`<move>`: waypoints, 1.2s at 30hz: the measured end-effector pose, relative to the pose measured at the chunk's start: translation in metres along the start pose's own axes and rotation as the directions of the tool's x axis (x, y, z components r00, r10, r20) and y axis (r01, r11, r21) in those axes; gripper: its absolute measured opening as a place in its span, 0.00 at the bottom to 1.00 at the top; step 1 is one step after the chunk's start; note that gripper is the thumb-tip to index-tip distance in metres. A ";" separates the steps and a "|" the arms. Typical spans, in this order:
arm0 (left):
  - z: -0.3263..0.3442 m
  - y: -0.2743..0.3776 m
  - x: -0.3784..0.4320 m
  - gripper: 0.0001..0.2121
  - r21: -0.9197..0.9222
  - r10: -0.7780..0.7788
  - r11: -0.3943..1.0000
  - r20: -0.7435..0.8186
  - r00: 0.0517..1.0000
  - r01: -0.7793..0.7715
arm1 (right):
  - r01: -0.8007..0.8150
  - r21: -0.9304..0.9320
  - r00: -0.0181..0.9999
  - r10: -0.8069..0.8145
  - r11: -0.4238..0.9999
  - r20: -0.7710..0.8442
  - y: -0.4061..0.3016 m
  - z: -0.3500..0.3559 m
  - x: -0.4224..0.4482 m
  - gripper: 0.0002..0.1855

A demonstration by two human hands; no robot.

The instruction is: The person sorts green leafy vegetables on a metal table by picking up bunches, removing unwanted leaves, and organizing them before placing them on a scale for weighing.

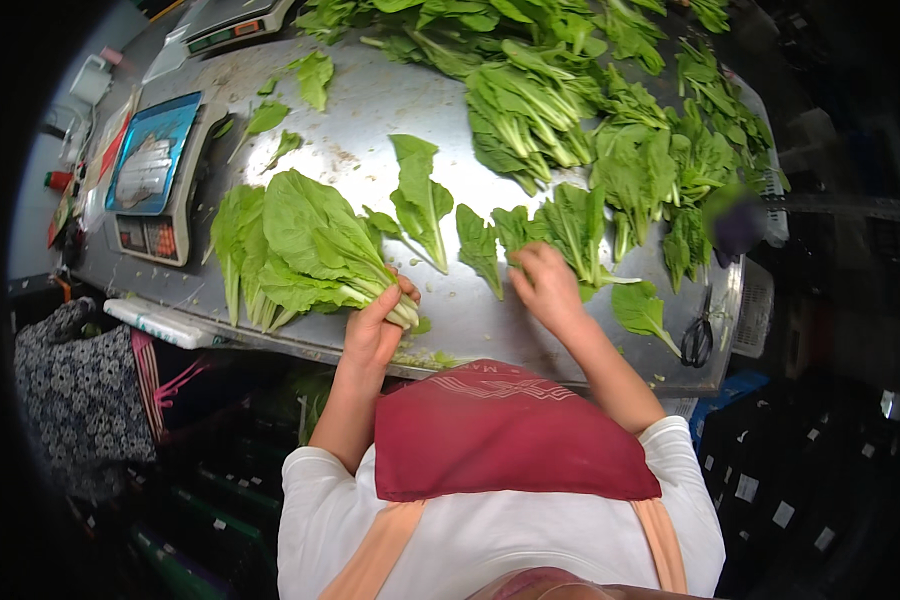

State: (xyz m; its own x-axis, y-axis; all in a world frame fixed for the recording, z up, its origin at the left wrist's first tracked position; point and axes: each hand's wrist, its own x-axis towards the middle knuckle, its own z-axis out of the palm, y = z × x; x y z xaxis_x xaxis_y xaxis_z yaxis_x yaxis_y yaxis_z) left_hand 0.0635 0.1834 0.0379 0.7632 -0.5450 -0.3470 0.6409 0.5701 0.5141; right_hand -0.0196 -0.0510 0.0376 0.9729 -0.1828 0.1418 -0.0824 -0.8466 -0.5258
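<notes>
My left hand (379,322) grips a bunch of leafy greens (319,244) by its pale stems, the leaves fanning to the upper left. Beneath and beside it, a second pile of greens (244,255) lies on the metal table (330,150). My right hand (546,285) is at the lower edge of some loose leaves (570,225), its thumb and fingertips apart; whether it touches a leaf I cannot tell. Between my hands lie a single leaf (480,244) and, farther up, a larger leaf (420,187). Another leaf (640,307) rests to the right of my right hand.
A large heap of greens (525,105) covers the far and right side. Black-handled scissors (697,341) lie near the right corner. A scale (150,180) with a blue tray stands at left, another scale (229,26) beyond it. A person in patterned clothing (82,382) is at lower left.
</notes>
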 end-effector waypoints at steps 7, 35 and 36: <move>-0.003 0.009 0.000 0.12 -0.051 0.064 0.997 -0.029 0.998 -0.065 | 0.048 -0.125 0.976 -0.021 0.991 0.215 -0.042 0.051 0.054 0.17; 0.053 -0.059 0.032 0.17 0.085 0.011 0.996 -0.299 0.954 0.015 | -0.366 0.880 0.723 0.503 -0.301 0.473 -0.014 0.036 -0.023 0.10; 0.047 -0.058 0.034 0.17 0.090 0.023 0.996 -0.298 0.954 0.004 | -0.382 0.855 0.724 0.462 -0.350 0.512 -0.013 0.032 -0.023 0.10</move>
State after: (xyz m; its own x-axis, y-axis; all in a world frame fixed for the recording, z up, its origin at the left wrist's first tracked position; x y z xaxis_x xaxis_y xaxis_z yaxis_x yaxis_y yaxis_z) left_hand 0.0481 0.1028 0.0333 0.7676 -0.3238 -0.5531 0.6340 0.5102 0.5812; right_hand -0.0340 -0.0197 0.0140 0.7773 -0.2672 -0.5696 -0.1580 0.7935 -0.5877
